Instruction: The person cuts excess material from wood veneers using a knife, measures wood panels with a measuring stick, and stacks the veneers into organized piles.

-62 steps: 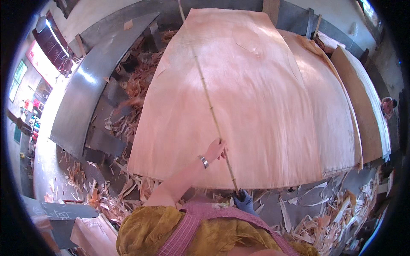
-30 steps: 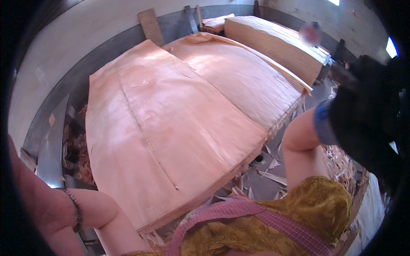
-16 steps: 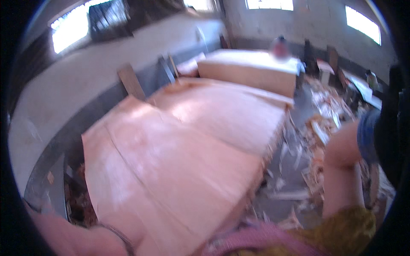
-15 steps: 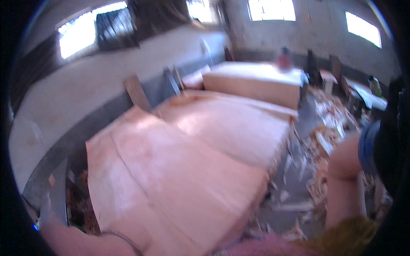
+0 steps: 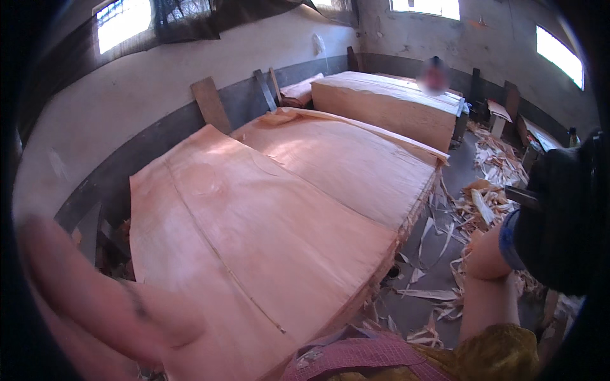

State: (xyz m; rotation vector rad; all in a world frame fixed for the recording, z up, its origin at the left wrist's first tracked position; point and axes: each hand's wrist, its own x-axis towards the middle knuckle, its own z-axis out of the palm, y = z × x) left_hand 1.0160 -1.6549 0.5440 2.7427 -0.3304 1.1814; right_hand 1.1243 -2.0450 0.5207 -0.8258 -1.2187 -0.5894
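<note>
My bent left arm enters at the lower left, a dark band near its wrist. My left hand is blurred over the near-left part of a large pale-pink, thin wood-like sheet; its fingers cannot be made out. A long thin rod lies along that sheet. My right arm bends up on the right, away from the sheet. Black covering above a blue cuff hides my right hand and its fingers. Out of the black shape juts a short, flat grey piece, its kind unclear.
Behind the large sheet lies a second stack of sheets. A taller block-like stack stands farther back, with a blurred person behind it. Shavings and torn strips litter the grey floor at right. A board leans on the wall.
The view has tilted down and grown sharper. My left arm and hand stand higher in the picture. The black-covered right hand now shows further in, with the grey piece visible.
</note>
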